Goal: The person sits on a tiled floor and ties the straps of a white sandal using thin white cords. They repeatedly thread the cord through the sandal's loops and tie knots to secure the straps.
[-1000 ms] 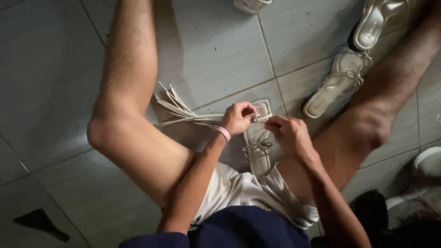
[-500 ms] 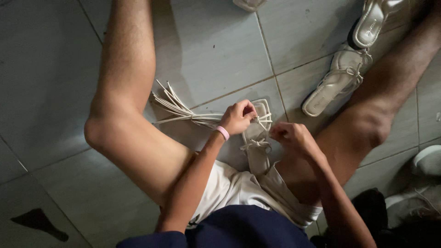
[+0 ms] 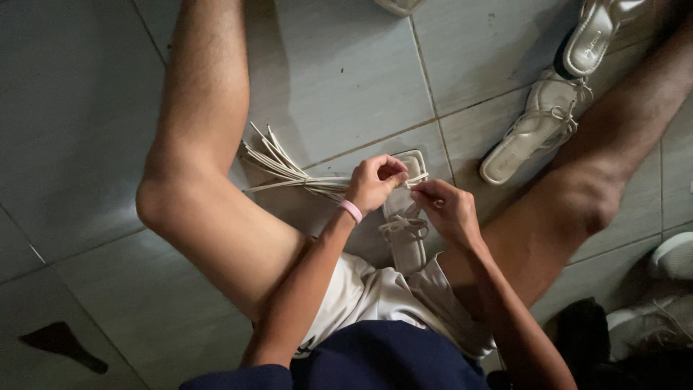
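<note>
The white sandal (image 3: pixel 406 217) lies at six o'clock beneath my left hand (image 3: pixel 372 184) and right hand (image 3: pixel 447 209), both curled, pinching its strap (image 3: pixel 417 178).

looks like a home or small shoe-making workshop floor: grey floor tiles (image 3: pixel 325 65) with pale strappy sandals (image 3: pixel 534 130) and a bundle of loose straps (image 3: pixel 278 166) lying about.

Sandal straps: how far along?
Done: the sandal on the floor between the legs has a strap tied in a bow across its middle, and two other sandals lie strapped at upper right. In hand: the left hand and right hand pinch a thin strap at the sandal's toe end. Left: a bundle of loose straps lies by the left knee.
</note>
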